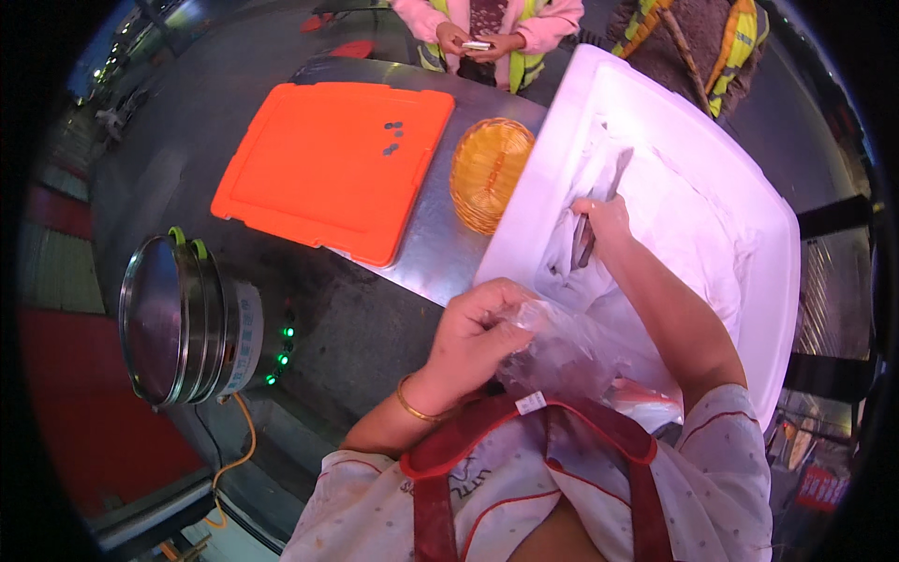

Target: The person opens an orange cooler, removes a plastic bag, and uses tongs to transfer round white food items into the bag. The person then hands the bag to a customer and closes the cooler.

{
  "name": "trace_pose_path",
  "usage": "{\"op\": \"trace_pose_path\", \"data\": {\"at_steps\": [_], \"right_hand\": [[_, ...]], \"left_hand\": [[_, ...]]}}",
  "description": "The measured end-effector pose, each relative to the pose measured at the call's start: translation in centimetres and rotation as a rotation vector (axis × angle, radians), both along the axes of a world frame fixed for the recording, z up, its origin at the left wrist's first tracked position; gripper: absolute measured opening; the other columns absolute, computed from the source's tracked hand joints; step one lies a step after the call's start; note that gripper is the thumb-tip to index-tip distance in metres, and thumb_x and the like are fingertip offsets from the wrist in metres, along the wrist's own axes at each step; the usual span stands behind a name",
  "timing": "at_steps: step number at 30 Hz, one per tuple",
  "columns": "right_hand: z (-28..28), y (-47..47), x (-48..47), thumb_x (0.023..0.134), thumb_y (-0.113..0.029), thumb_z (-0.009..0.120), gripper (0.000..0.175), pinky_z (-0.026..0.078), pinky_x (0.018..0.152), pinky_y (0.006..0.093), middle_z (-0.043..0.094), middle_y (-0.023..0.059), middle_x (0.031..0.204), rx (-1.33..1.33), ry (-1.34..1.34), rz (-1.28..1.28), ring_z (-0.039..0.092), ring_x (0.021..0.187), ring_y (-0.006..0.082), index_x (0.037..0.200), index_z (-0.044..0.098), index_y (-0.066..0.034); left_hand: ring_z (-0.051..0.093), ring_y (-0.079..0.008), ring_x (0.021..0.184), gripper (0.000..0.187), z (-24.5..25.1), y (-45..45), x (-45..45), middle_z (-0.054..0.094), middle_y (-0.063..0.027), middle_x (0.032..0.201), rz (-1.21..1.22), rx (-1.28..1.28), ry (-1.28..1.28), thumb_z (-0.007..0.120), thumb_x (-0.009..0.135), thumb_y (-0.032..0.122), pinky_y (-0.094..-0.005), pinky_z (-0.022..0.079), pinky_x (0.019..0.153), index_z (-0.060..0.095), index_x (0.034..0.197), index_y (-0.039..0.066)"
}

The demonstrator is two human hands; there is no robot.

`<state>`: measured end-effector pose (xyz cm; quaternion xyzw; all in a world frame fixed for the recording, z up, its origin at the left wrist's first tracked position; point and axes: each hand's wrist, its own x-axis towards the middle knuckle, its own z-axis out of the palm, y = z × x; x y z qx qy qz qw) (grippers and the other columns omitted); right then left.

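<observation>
My left hand (484,330), with a gold bangle at the wrist, pinches the edge of a clear plastic bag (558,351) in front of my chest. My right hand (607,218) reaches into a large white foam box (534,204) and grips metal tongs (621,172). White cloth (688,211) lines the inside of the box, and the lower end of the tongs rests by a fold of it. What lies under the cloth is hidden. The bag hangs close to the near rim of the box; its contents cannot be made out.
Left of the box stands a round wicker basket (491,175) on a metal table (449,232). An orange plastic lid (330,168) bears several coins (393,133). A steel steamer (168,316) with green lights stands at left. Two people in reflective vests face the table; one holds a small item.
</observation>
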<state>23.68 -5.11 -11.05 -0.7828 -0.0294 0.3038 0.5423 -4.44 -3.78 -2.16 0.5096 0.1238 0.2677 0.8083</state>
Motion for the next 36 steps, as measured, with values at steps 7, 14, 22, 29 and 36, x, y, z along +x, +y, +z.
{"op": "trace_pose_path", "data": {"at_steps": [7, 14, 22, 29, 36], "right_hand": [[3.5, -8.9, 6.7, 0.060, -0.003, 0.066, 0.025, 0.041, 0.047, 0.0361, 0.053, 0.0084, 0.068, 0.111, 0.022, 0.054, 0.051, 0.057, 0.0199, 0.082, 0.056, 0.0024], [5.2, -24.5, 13.1, 0.059, -0.003, 0.060, 0.050, 0.045, 0.050, 0.0361, 0.054, 0.0093, 0.070, -0.214, -0.063, -0.120, 0.052, 0.055, 0.0240, 0.107, 0.051, 0.0069], [11.6, -28.6, 14.5, 0.057, -0.014, 0.068, 0.084, 0.049, 0.064, 0.0369, 0.060, 0.0137, 0.087, -0.441, -0.700, -0.065, 0.061, 0.074, 0.0259, 0.134, 0.039, 0.0007], [18.4, -23.5, 12.1, 0.068, -0.007, 0.064, 0.078, 0.044, 0.064, 0.0226, 0.056, 0.0034, 0.082, -0.023, -0.719, 0.209, 0.054, 0.068, 0.0121, 0.142, 0.036, -0.0062], [7.6, -19.9, 12.3, 0.069, -0.015, 0.067, 0.067, 0.046, 0.085, 0.0361, 0.060, 0.0183, 0.099, -0.538, -0.375, 0.919, 0.058, 0.097, 0.0297, 0.132, 0.046, -0.0061]], "left_hand": [[0.056, -0.0099, 0.061, 0.011, 1.3, 0.7, -0.2, 0.061, -0.0049, 0.081, 0.205, -0.091, 0.062, 0.059, 0.081, 0.001, -0.0227, 0.046, 0.057, 0.059, 0.091, -0.002], [0.054, -0.0139, 0.054, 0.012, 3.1, 1.3, 1.4, 0.059, -0.0103, 0.072, 0.221, -0.122, 0.018, 0.056, 0.080, 0.008, -0.0242, 0.043, 0.051, 0.053, 0.086, -0.002], [0.055, -0.0121, 0.058, 0.014, 7.6, 6.2, 4.8, 0.062, -0.0070, 0.081, 0.123, -0.295, -0.249, 0.048, 0.092, 0.014, -0.0258, 0.045, 0.051, 0.056, 0.095, 0.003], [0.060, -0.0129, 0.078, 0.019, 11.4, 9.4, 11.5, 0.063, -0.0068, 0.089, 0.665, 0.263, -0.159, 0.050, 0.093, 0.015, -0.0268, 0.049, 0.069, 0.060, 0.098, 0.000], [0.060, -0.0146, 0.084, 0.020, 9.5, 10.3, 14.8, 0.063, -0.0083, 0.095, 0.532, 0.152, -0.108, 0.053, 0.091, 0.011, -0.0262, 0.048, 0.075, 0.060, 0.102, -0.005]]}}
